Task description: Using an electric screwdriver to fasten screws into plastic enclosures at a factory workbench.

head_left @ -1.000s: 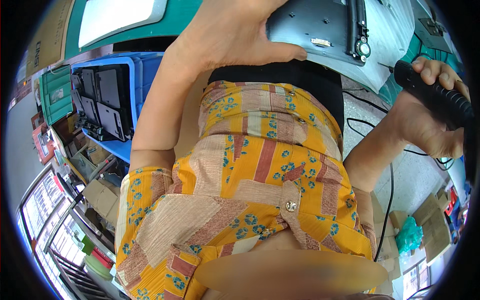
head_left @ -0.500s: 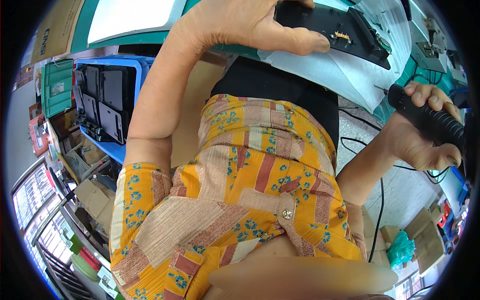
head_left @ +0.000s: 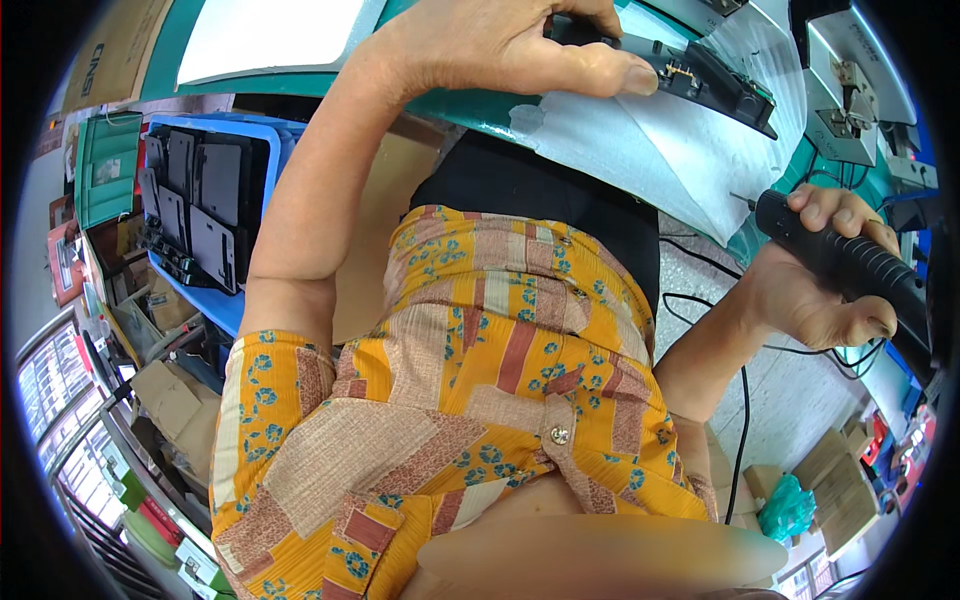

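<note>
At the top of the head view, my left hand [head_left: 510, 55] grips the edge of a flat black plastic panel [head_left: 735, 92], thumb on the near side. The panel is tilted, with a small brass-coloured part [head_left: 682, 73] standing on it. To the right, my right hand [head_left: 810, 290] is wrapped round a black electric screwdriver [head_left: 850, 257] with a ribbed grip. Its thin bit [head_left: 742, 200] points left toward the bench, apart from the panel.
White foam sheet [head_left: 640, 150] covers part of the green bench [head_left: 480, 108]. At left stands a blue crate [head_left: 215, 302] holding several black panels [head_left: 212, 235]. Metal boxes [head_left: 845, 100] stand at the far right. A black cable [head_left: 744, 430] hangs beside me.
My left hand has tipped the black panel, so its face now looks narrower. The screwdriver in my right hand has shifted slightly left and down in the picture.
</note>
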`<state>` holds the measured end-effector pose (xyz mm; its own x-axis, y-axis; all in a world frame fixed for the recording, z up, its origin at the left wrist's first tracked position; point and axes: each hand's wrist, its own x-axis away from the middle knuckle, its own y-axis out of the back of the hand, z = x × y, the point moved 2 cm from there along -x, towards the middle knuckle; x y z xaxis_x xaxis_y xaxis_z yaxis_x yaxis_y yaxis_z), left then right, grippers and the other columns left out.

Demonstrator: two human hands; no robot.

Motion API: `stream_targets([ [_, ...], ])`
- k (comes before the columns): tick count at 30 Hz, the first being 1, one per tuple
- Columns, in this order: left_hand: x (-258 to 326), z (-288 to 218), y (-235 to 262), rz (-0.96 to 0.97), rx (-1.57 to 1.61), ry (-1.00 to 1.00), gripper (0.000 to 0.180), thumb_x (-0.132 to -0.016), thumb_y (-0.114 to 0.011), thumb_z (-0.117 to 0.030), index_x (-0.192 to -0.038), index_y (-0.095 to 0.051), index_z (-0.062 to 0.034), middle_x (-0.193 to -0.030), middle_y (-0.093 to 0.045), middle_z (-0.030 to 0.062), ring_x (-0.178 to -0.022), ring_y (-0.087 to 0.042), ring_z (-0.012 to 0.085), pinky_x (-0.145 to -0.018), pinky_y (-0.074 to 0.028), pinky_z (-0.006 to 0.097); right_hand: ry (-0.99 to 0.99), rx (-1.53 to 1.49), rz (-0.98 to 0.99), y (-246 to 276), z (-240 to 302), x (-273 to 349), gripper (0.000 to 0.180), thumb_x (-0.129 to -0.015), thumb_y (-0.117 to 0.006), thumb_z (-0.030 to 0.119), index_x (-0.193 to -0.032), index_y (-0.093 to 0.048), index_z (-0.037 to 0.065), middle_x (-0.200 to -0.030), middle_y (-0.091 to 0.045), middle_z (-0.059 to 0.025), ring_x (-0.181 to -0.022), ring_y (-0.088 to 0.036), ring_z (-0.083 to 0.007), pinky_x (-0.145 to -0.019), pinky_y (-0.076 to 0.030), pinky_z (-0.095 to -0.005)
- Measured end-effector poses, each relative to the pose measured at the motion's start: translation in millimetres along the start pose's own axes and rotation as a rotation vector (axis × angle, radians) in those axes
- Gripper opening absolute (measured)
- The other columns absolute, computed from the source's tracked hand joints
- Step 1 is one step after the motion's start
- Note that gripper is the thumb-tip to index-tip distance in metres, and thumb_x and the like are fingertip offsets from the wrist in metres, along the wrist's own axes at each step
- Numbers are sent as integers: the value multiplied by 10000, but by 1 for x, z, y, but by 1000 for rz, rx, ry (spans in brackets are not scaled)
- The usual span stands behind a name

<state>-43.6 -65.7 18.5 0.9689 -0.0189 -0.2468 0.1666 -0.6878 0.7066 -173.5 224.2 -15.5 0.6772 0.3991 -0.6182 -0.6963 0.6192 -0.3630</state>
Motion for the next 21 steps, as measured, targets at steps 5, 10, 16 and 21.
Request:
stream_targets([
  [5, 10, -27, 35, 257, -77, -25, 458, -846, -706, -353, -945, -739, 92, -808, -721, 224, -712, -696, 317, -661, -545, 371, -44, -171, -57, 1, -9, 0, 728, -870, -645, 722, -1226, -632, 87, -1000, -595, -109, -844, -563, -219, -769, -483, -379],
  [10, 3, -14, -13, -85, -161, -4, 835, -884, -547, -735, -668, -661, 64, -640, -608, 278, -647, -630, 438, -618, -502, 508, -64, -45, -220, 31, 6, -11, 645, -821, -689, 663, -1063, -606, 71, -919, -523, -95, -804, -475, -214, -698, -401, -348],
  [16, 12, -19, -35, -214, -113, 10, 800, -925, -514, -714, -734, -737, 30, -696, -687, 222, -731, -690, 401, -695, -546, 483, 243, 218, -394, -49, 11, -11, 466, -1031, -546, 516, -854, -616, 92, -646, -548, -47, -429, -482, -173, -372, -375, -281],
  [21, 23, -21, -41, -419, 50, -8, 641, -897, -659, -601, -773, -758, 21, -709, -717, 176, -688, -710, 326, -647, -558, 408, 147, 298, -202, -5, 11, -18, 551, -958, -605, 582, -957, -573, 32, -758, -548, -104, -600, -538, -240, -565, -457, -376],
])
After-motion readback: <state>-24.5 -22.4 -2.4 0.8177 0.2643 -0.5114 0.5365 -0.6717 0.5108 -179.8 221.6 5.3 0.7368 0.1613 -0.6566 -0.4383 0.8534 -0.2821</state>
